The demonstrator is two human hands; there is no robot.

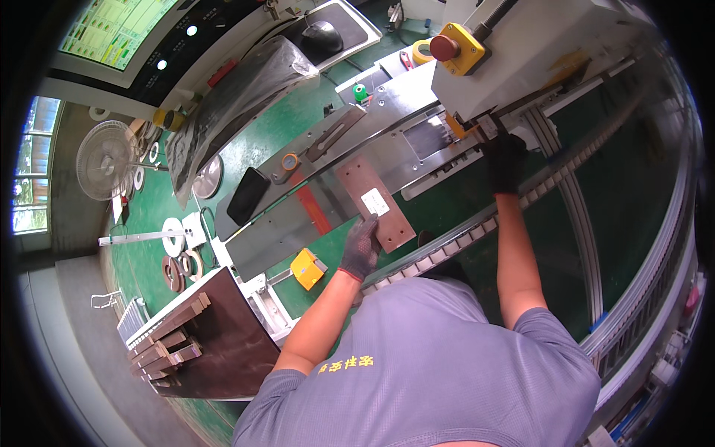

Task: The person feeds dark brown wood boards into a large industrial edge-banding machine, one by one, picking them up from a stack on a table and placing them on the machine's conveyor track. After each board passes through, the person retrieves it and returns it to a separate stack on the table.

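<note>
A dark glove covers my left hand [360, 248], which grips the near end of a brown rectangular plate [356, 177]. The plate has small holes near its ends and a white label; it lies slanted across the machine's metal rails. My right hand [505, 158], also in a dark glove, reaches out to the metal parts under the machine's white head [532, 56]. Its fingers look stretched out and apart, though their tips blend into the dark parts there. Left of the plate, a black phone [249, 195] rests on the metal bed [253, 242].
A red stop button [445, 48] on a yellow box sits on the machine head. A segmented cable chain [462, 237] runs close before me. At the left stand a fan [106, 159], a screen [112, 30] and a dark board [223, 343] with stacked strips. A yellow box-shaped part [305, 269] is near my left hand.
</note>
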